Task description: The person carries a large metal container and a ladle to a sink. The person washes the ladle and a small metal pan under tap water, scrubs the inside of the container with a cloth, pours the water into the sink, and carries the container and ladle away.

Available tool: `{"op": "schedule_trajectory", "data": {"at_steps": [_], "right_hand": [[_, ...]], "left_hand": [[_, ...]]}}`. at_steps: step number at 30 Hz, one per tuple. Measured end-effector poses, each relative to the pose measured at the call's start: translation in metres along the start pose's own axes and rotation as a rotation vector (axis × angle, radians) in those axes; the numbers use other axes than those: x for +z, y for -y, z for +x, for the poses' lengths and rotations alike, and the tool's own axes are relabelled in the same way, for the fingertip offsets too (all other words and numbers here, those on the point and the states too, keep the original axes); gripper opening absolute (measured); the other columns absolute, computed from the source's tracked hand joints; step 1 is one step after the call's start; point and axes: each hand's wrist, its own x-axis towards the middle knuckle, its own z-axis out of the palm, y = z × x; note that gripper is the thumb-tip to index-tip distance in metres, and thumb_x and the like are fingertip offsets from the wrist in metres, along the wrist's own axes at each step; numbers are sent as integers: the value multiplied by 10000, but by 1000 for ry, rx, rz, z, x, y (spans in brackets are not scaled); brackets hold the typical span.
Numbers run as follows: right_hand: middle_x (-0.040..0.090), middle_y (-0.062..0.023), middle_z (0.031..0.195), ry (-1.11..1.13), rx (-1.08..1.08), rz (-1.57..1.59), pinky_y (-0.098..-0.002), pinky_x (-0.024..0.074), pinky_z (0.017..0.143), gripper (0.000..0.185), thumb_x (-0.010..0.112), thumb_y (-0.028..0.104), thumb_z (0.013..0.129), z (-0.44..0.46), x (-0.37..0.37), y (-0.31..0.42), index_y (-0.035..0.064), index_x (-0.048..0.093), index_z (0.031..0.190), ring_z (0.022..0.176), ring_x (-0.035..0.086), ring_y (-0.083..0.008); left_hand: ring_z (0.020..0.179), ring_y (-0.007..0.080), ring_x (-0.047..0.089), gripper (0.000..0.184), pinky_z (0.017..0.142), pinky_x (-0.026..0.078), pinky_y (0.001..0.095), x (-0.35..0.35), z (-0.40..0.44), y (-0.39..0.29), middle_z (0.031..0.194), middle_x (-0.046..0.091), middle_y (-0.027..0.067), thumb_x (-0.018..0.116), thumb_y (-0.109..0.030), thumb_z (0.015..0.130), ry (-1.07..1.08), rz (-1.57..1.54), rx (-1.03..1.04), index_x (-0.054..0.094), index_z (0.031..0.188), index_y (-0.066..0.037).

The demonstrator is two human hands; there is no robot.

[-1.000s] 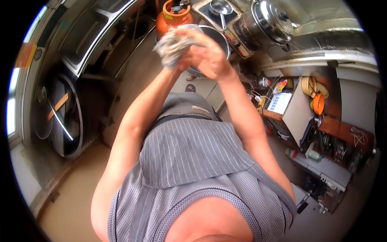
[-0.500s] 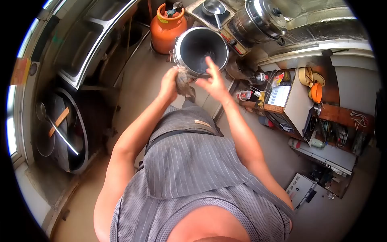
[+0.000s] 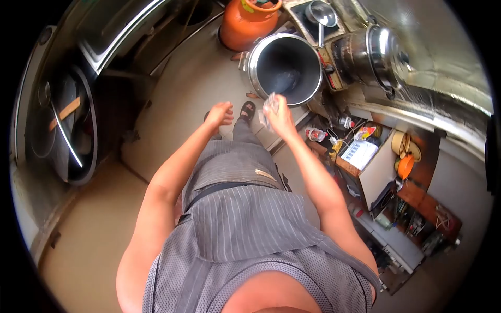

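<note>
A deep, wide metal pot (image 3: 275,58) with a bright rim stands in front of me, its dark inside facing up. Something pale shows at its bottom, too unclear to name. Just below the pot's near rim is my right hand (image 3: 282,118), closed around a crumpled, see-through plastic bag (image 3: 268,108) that hangs down from the fingers. My left hand (image 3: 221,114) is to the left and apart from the pot, fingers curled in, and I see nothing in it.
An orange gas cylinder (image 3: 249,23) stands behind the pot. A small saucepan (image 3: 322,14) sits on a stove, beside a lidded steel pot (image 3: 360,56). On the right are a cluttered cabinet (image 3: 377,169) and an orange bowl (image 3: 405,167). A large dark wok (image 3: 83,125) is at left.
The crumpled bag has passed from my left hand to my right. My left hand has drawn away from the pot, and my right hand has come back out from over its opening.
</note>
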Motion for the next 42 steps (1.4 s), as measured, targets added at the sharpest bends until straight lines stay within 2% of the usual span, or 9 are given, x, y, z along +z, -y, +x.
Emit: {"op": "schedule_trajectory", "data": {"at_steps": [6,10,16,22,24,26,31,34,42], "right_hand": [[584,-218,978,289,-510,-561,-510,533,767,258,656,141,851,108,23,8,85,590,1094,902,646,-416],[576,-183,855,189,-597,-514,-461,551,610,158,641,56,806,109,42,-35,49,588,955,743,667,-365],[606,-175,819,368,-674,-655,-436,541,548,107,613,60,757,67,0,-85,39,542,835,632,668,-322],[582,-126,780,253,-873,-608,-385,533,519,75,630,93,787,109,37,-53,72,567,822,607,661,-274],[559,-104,768,77,-890,-556,-370,531,514,84,647,125,807,135,52,-33,94,572,830,600,653,-259],[575,-108,803,22,-891,-512,-386,540,532,116,677,170,822,166,51,-23,114,607,895,644,666,-273],[598,-126,864,-190,-702,-497,-430,544,559,174,701,254,861,236,26,-8,116,613,920,686,677,-308],[599,-146,824,-243,-651,-520,-428,552,560,227,718,289,847,268,14,-24,110,602,925,683,680,-318],[699,-178,891,-394,-177,-682,-485,578,661,384,485,437,997,301,-81,-89,117,678,910,757,702,-369]], "left_hand": [[1271,363,533,629,1057,439,413,34,111,-74,1528,413,172,531,-410,990,-224,287,738,370,1532,-132],[1298,408,510,686,1097,399,467,83,90,-137,1587,310,175,511,-383,993,-386,826,475,226,1573,-156],[1246,412,543,638,1056,440,486,94,99,-126,1588,321,125,442,-358,1023,-426,768,462,172,1576,-185],[1390,349,428,610,1114,377,409,72,132,-115,1572,370,125,448,-362,1027,-388,587,586,252,1573,-172],[1454,256,339,598,1182,270,386,59,129,-121,1590,359,104,490,-386,1011,12,-54,580,386,1527,-101],[1403,296,381,619,1145,276,455,38,135,-112,1537,439,93,331,-621,1013,-15,-80,384,472,1496,-261],[1461,309,282,815,1088,281,623,64,107,-96,1615,301,91,350,-750,931,-162,-230,280,298,1573,-250],[1377,427,414,795,1082,387,526,101,113,-79,1543,351,256,576,-444,935,-533,563,532,238,1553,-74],[1174,512,540,602,995,449,545,128,103,-90,1329,493,341,522,-181,919,-636,542,349,275,1436,5]]}}
